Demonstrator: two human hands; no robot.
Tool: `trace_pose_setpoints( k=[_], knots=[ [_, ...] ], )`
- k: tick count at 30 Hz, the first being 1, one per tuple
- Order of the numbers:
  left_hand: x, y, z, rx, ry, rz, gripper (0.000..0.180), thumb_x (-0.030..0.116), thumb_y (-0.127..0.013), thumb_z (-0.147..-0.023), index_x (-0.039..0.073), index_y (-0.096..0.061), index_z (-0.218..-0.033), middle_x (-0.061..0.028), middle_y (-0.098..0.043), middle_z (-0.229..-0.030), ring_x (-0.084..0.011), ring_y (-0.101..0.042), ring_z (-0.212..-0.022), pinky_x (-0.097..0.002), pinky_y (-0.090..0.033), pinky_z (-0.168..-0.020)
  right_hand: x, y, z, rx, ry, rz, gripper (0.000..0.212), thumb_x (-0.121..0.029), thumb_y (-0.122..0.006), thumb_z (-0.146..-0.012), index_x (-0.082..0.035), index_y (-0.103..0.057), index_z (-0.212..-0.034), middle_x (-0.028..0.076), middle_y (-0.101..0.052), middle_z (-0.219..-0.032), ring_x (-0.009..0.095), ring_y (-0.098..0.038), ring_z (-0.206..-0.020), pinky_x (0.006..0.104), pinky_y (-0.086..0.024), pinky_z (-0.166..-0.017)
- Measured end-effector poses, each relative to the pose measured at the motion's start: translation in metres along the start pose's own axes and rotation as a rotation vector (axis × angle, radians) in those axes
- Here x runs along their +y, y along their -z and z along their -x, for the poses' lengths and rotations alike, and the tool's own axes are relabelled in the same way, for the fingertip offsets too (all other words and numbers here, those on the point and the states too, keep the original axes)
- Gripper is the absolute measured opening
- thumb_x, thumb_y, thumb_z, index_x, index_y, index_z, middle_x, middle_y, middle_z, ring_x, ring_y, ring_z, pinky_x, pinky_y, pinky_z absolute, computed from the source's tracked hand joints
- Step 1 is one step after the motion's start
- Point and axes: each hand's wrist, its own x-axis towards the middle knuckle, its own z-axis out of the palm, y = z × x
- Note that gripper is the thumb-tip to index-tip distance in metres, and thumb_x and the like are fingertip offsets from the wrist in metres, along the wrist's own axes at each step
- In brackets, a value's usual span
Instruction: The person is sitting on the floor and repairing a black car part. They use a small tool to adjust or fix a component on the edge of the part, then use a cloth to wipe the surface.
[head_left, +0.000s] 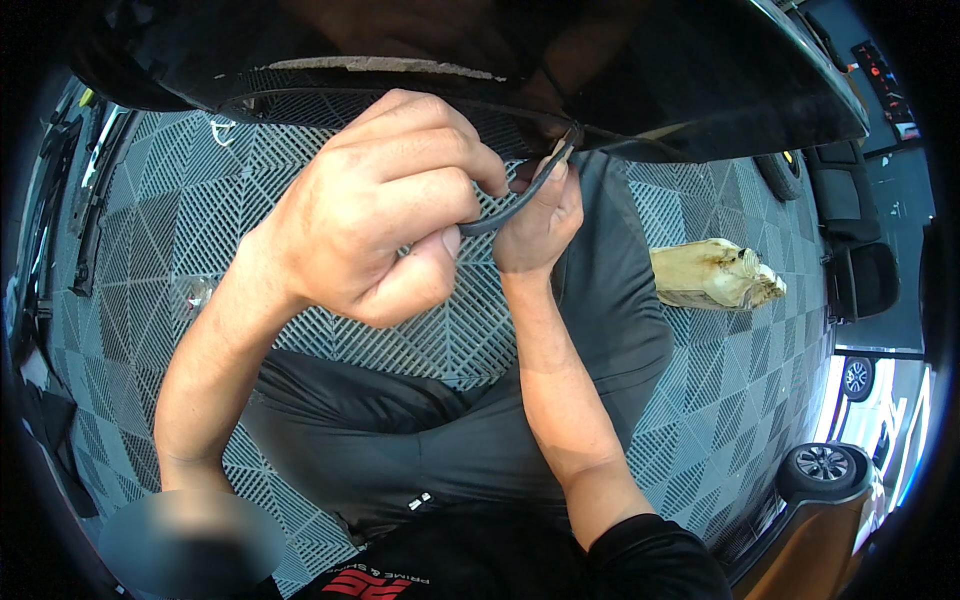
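A glossy black car panel (690, 90) spans the top of the view, with a rough pale streak (385, 66) along it. From its lower edge a thin black rubber strip (512, 208) curves down and to the left. My left hand (375, 205) is closed, pinching the strip's free end between thumb and fingers. Just right of it, below the panel's edge, my right hand (540, 225) grips the strip farther up, its fingers close to where the strip meets the panel. Part of the right fingers is hidden behind the strip.
A yellowed plastic container (712, 273) lies on the grey slatted tile floor (735, 375) beside my right leg. Long dark trim parts (98, 200) line the left side. Black seats (865, 280) and a brown car (810, 540) are at the right.
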Motion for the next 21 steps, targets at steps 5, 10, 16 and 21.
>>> trace_pose_setpoints(
  k=[5,10,16,21],
  knots=[
    [0.0008,0.0016,0.0011,-0.005,0.012,-0.003,0.014,0.015,-0.052,-0.069,0.003,-0.058,-0.072,-0.0194,-0.072,-0.093,-0.0313,-0.066,-0.081,-0.0445,-0.054,-0.079,0.0011,-0.0017,0.0009,0.006,0.001,-0.018,0.051,-0.045,-0.038,-0.112,-0.002,-0.059,-0.095,0.002,-0.058,-0.077,0.01,-0.052,-0.07,0.0268,-0.044,-0.067],
    [-0.0026,0.0042,0.0046,-0.024,0.016,-0.005,0.014,0.015,-0.054,-0.069,0.003,-0.059,-0.072,-0.0198,-0.071,-0.094,-0.0321,-0.067,-0.082,-0.0478,-0.053,-0.086,-0.0016,-0.0016,-0.0022,0.038,0.009,-0.017,0.055,-0.047,-0.047,-0.108,0.002,-0.061,-0.088,0.011,-0.061,-0.071,0.018,-0.056,-0.067,0.0354,-0.047,-0.065],
    [-0.004,0.0054,0.0051,-0.025,0.028,0.012,0.015,0.015,-0.054,-0.068,0.002,-0.059,-0.073,-0.02,-0.072,-0.094,-0.0326,-0.067,-0.082,-0.0488,-0.053,-0.087,-0.0049,-0.0017,-0.0028,0.027,0.015,0.009,0.058,-0.051,-0.045,-0.108,0.001,-0.06,-0.087,0.008,-0.06,-0.072,0.017,-0.054,-0.068,0.0337,-0.045,-0.065],
    [-0.0062,0.006,0.0064,-0.016,0.019,0.009,0.016,0.016,-0.053,-0.066,0.002,-0.059,-0.072,-0.0202,-0.072,-0.094,-0.0324,-0.067,-0.082,-0.0485,-0.054,-0.086,-0.0057,-0.0018,-0.0041,0.002,0.033,0.039,0.062,-0.054,-0.039,-0.11,0.0,-0.06,-0.089,0.003,-0.057,-0.075,0.014,-0.051,-0.071,0.0311,-0.041,-0.066]
  ],
)
